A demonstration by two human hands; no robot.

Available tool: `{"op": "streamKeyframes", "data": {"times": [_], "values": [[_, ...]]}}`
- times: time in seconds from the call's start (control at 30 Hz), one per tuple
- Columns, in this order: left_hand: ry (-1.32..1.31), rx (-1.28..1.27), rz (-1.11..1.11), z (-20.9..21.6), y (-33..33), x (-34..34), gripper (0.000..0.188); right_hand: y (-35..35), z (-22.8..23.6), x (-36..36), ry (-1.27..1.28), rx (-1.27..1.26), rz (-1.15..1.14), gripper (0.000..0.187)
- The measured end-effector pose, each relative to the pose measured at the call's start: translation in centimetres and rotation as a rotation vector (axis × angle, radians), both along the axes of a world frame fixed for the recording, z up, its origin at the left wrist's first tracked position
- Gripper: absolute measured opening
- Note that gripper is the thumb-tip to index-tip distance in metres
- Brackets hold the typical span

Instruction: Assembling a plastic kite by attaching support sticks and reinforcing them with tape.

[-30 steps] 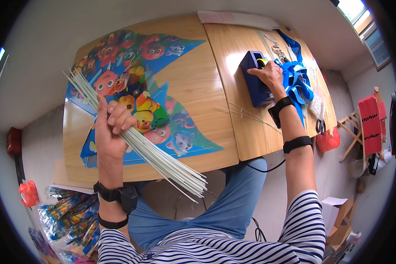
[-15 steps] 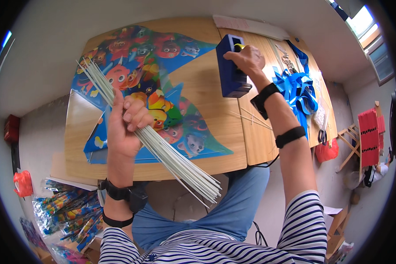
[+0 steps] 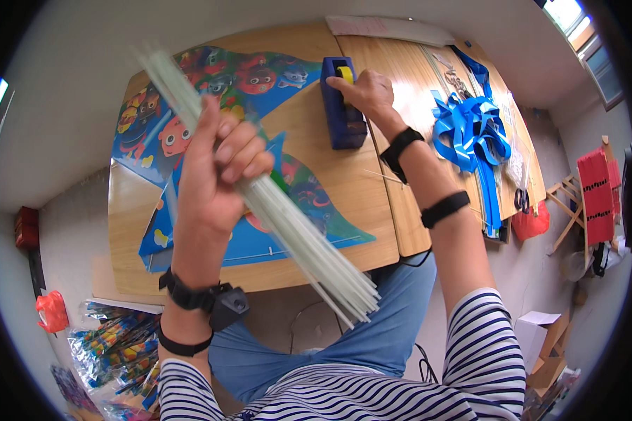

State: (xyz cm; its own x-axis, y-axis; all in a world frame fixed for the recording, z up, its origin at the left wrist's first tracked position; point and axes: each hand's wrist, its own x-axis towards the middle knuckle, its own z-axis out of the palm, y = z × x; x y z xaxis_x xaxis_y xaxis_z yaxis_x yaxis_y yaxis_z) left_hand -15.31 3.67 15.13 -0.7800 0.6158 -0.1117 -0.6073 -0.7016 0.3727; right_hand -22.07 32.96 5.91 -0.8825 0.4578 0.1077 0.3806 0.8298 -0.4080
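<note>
A thick bundle of thin pale rods (image 3: 309,242) is clenched in my left hand (image 3: 221,158), tilted from upper left to lower right above the table's front edge. Beneath it lie printed kite-like sheets (image 3: 323,200) with cartoon faces and blue edges. My right hand (image 3: 367,92) grips the right side of a dark blue tape dispenser (image 3: 335,119), its thumb over the top. A yellow roll (image 3: 345,74) shows inside the dispenser. Part of my right fingers is hidden.
Blue ribbon (image 3: 470,130) lies heaped on the right of the wooden table (image 3: 295,130), near scissors (image 3: 521,201). A few loose rods (image 3: 383,176) rest by the dispenser. Packed colourful sheets (image 3: 116,344) are piled at lower left. A red bag (image 3: 51,311) sits at far left.
The tape dispenser has shifted left on the table with my right hand on it. My left hand has swung the rod bundle a little up and to the right, and the rods are blurred.
</note>
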Motion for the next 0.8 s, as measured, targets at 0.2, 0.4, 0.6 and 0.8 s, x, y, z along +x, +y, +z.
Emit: {"op": "streamKeyframes", "data": {"times": [0.2, 0.4, 0.6, 0.8], "values": [[0.057, -0.099, -0.205, -0.9, 12.6, -0.8, 0.047, 3.2, -0.5, 15.6, -0.052, -1.409, 0.23, 0.071], [-0.094, -0.351, -0.301, -8.4, 25.9, 1.2, 0.045, 3.5, 0.3, 28.7, -0.004, -1.58, 0.281, 0.041], [-0.034, -0.441, -0.391, -13.9, 30.1, 1.1, 0.04, 6.0, -1.8, 27.4, 0.015, -1.387, 0.017, 0.011], [0.118, -0.6, -0.362, -15.5, 27.8, -0.3, 0.055, 12.5, -8.9, 20.0, 0.082, -0.998, 0.008, 0.012]]}}
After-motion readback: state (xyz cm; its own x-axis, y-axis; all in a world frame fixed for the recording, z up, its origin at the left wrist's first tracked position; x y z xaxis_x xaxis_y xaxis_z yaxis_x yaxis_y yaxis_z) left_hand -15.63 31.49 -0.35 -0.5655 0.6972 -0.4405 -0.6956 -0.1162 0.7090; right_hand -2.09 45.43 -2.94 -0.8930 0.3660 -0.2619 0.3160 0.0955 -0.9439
